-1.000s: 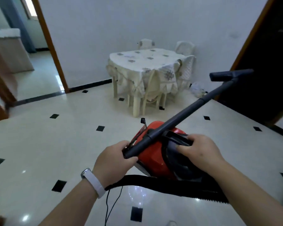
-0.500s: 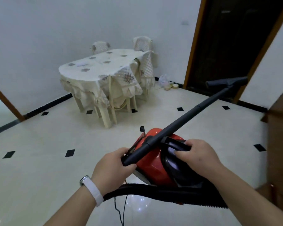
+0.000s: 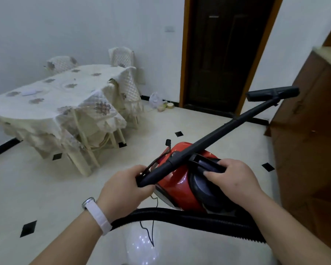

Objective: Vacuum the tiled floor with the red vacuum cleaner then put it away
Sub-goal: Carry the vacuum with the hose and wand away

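Observation:
I carry the red vacuum cleaner [image 3: 177, 183] off the floor in front of me. My right hand [image 3: 231, 180] grips its black carry handle [image 3: 206, 162]. My left hand [image 3: 122, 188] grips the lower end of the black wand [image 3: 218, 133], which slants up to the right over the body. The floor nozzle [image 3: 271, 93] at the wand's tip hangs in the air near the wooden cabinet. The ribbed black hose [image 3: 189, 219] loops under both wrists, and a thin cord [image 3: 151, 232] dangles below. The cream tiled floor [image 3: 46, 188] has small black diamond insets.
A table with a cream cloth [image 3: 54, 98] and covered chairs stands at the left against the wall. A dark wooden door [image 3: 220, 54] is straight ahead. A brown wooden cabinet [image 3: 310, 140] fills the right side. A plastic bag [image 3: 155, 100] and small items lie by the door.
My view has swung to the right: the table slid left, the dark door came to the centre and the cabinet grew at the right. Both hands keep the same hold.

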A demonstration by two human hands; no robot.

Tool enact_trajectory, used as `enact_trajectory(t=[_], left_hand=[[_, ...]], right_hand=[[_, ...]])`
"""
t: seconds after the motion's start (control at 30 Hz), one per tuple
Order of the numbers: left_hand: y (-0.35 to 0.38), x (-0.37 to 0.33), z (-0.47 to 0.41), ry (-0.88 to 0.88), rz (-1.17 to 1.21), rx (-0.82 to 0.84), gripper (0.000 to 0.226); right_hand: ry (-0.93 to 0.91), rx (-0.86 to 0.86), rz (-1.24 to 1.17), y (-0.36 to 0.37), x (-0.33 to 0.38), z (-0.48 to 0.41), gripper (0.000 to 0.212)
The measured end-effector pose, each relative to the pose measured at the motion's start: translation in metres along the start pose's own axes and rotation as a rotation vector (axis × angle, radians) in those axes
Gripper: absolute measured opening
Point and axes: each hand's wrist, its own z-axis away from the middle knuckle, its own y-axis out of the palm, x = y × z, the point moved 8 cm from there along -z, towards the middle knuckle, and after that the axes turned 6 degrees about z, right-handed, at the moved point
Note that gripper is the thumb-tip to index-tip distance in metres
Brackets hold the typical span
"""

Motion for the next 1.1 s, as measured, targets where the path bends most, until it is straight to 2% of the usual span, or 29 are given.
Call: enact_trajectory(t=[0.2,0.5,0.67,0.87,1.1], left_hand=[[0.007,0.02,-0.112,0.104,-0.019,0.128,0.026],[-0.011,0.057,-0.276,0.219,0.072,0.281,0.022],[0.004,0.061,-0.343,0.254,0.095,0.361,0.024],[0.041,0.054,-0.428,0.286,0.047,0.396,0.025],[0.087,0.022,-0.554,0.248,-0.033,0.416,0.022]], right_hand=[[0.148,-0.089,0.03,0.02,0.012,-0.069,0.018],[0.308,-0.172,0.028,0.042,0.072,-0.161,0.019],[0.384,-0.17,0.03,0.045,0.08,-0.207,0.02],[0.443,-0.147,0.022,0.055,0.059,-0.289,0.023],[0.474,-0.129,-0.078,0.062,0.012,-0.431,0.023]])
